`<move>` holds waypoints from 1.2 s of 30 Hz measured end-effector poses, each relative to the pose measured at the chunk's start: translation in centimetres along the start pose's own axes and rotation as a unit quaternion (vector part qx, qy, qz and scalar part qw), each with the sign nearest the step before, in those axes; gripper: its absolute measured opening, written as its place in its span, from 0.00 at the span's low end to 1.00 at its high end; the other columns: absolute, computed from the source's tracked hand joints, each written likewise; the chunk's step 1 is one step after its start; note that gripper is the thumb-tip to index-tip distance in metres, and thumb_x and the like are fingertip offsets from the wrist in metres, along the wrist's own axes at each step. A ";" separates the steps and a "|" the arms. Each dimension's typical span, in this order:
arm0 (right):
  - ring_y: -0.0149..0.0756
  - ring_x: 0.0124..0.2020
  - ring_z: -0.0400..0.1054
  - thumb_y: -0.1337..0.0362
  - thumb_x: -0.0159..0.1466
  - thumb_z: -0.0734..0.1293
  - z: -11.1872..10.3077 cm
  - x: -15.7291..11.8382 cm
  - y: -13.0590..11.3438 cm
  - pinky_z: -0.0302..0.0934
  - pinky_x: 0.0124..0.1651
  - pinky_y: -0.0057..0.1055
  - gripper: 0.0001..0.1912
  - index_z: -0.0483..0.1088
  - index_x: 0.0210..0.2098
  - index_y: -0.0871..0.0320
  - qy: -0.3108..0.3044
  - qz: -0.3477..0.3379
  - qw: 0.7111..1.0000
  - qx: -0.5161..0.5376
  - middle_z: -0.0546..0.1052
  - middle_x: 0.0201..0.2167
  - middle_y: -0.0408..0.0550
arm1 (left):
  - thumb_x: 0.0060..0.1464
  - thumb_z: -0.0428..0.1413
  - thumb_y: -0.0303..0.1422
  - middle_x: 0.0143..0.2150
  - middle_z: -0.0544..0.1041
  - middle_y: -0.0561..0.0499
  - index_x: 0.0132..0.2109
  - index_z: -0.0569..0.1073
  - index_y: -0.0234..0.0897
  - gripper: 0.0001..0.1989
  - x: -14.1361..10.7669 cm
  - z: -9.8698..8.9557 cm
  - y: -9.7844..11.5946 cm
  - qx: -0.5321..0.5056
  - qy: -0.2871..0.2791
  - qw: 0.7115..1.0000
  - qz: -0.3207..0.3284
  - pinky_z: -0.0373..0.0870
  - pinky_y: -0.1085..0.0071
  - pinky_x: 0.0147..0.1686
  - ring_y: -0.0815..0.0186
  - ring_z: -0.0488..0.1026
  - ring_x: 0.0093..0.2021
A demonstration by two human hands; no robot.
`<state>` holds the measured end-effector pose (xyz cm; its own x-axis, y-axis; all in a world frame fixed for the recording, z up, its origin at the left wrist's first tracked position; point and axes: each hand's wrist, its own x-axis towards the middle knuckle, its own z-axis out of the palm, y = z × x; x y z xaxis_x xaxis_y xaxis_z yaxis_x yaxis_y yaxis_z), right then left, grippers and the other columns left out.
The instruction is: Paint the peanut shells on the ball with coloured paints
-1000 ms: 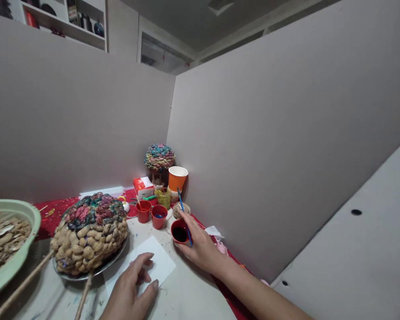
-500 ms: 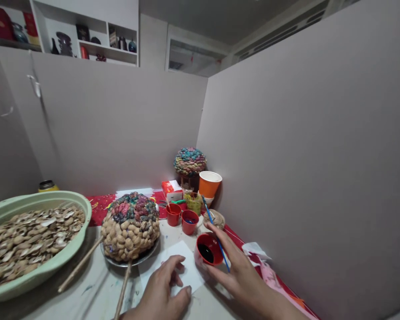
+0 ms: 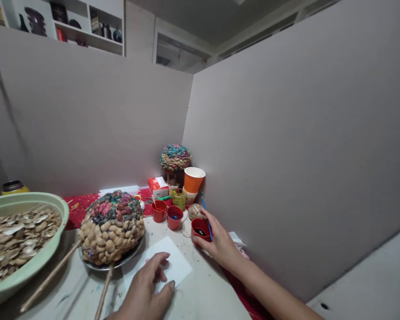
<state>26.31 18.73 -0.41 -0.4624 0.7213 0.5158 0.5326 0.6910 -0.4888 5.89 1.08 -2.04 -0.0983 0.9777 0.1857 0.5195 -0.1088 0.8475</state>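
Note:
My right hand grips a red cup of dark liquid at the table's right side. A thin blue brush stands up against that hand, beside the cup. Over a white paper sheet, my left hand hovers or rests with fingers apart and nothing in them. To its left, a dome of peanuts, painted in several colours on top, sits on a metal plate. Two wrapped sticks reach from the dome towards the front edge.
A green basin of peanut shells stands at left. Behind the held cup are two red cups, a twine ball, an orange cup, a tissue box and a colourful dome. A grey partition rises at right.
My right hand has carried the red cup away from me, close to the twine ball and other cups. The left hand stays open over the paper. The view has shifted right.

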 end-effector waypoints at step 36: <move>0.51 0.65 0.60 0.67 0.57 0.71 3.4 9.3 -8.7 0.57 0.65 0.50 0.43 0.52 0.68 0.58 -0.076 -0.114 0.990 0.010 0.65 0.65 0.62 | 0.48 0.54 0.26 0.38 0.79 0.45 0.56 0.70 0.32 0.25 0.0 0.2 -0.6 0.011 0.005 0.999 0.029 0.71 0.63 0.43 0.58 0.77 0.39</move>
<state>14.97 19.58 6.28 -0.6714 0.5440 0.5033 0.3877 0.8366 -0.3870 5.77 1.18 -2.67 -0.0764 0.9678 0.2399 0.5435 -0.1613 0.8238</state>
